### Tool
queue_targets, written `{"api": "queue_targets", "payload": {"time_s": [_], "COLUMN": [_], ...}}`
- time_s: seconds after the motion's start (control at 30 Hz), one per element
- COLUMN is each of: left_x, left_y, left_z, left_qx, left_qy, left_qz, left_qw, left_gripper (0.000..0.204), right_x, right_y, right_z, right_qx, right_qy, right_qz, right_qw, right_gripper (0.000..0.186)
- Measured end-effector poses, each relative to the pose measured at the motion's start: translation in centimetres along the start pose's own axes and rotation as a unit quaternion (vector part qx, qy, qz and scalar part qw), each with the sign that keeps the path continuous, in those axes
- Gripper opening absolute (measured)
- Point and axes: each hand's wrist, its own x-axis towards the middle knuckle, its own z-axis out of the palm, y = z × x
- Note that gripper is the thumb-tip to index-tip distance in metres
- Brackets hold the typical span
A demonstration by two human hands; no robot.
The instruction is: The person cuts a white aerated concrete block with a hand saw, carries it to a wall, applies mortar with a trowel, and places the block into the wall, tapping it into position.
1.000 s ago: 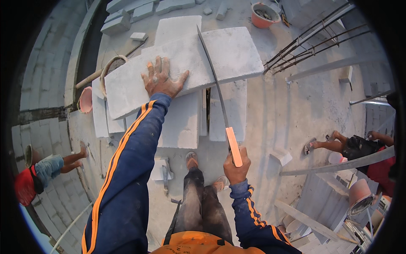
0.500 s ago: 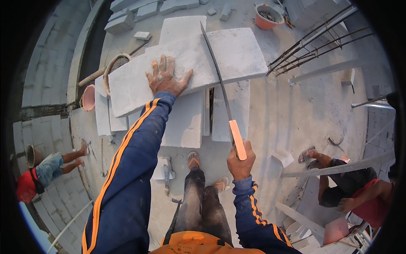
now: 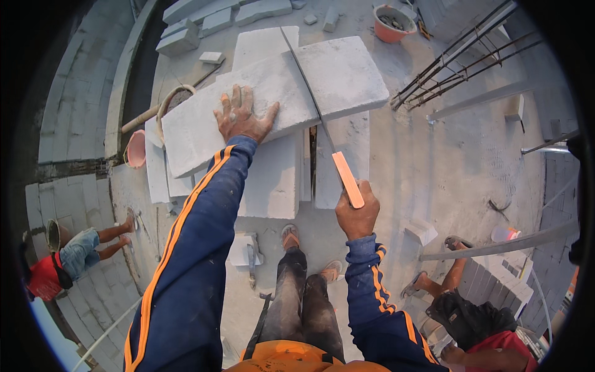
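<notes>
My left hand (image 3: 242, 116) lies flat, fingers spread, on a long pale grey block (image 3: 273, 99) that rests across two other blocks (image 3: 273, 180). My right hand (image 3: 357, 214) grips the orange handle of a long hand saw (image 3: 313, 108). Its thin blade runs up and across the long block, set in a cut near the block's middle. My legs and sandalled feet (image 3: 290, 237) stand just below the blocks.
More grey blocks (image 3: 204, 18) lie at the top left. An orange bucket (image 3: 392, 23) stands at the top, steel bars (image 3: 458, 62) at the upper right, a pink bucket (image 3: 135, 149) at the left. One person crouches at the left (image 3: 68, 260), another at the lower right (image 3: 477, 316).
The saw has slid along the cut, with my right hand and the handle a little lower. The person at the right has moved down toward the lower right corner.
</notes>
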Motion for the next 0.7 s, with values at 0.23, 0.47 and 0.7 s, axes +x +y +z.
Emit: {"api": "queue_targets", "payload": {"time_s": [0.23,0.47,0.7], "left_x": [0.6,0.8,0.9], "left_y": [-0.2,0.2,0.0], "left_z": [1.1,0.9,0.8], "left_qx": [-0.028,-0.016,-0.031], "left_qy": [0.008,-0.014,-0.022], "left_qz": [-0.019,-0.024,-0.017], "left_qw": [0.999,0.999,0.999], "left_gripper": [0.089,0.090,0.091], "right_x": [-19.7,-28.8,-10.4], "right_y": [6.7,7.8,13.6], "right_z": [-10.5,-18.2,-1.7], "right_qx": [-0.045,-0.150,-0.145], "right_qy": [-0.050,-0.046,-0.020], "right_qz": [0.076,0.153,-0.045], "right_qw": [0.995,0.976,0.988], "right_gripper": [0.025,0.020,0.063]}}
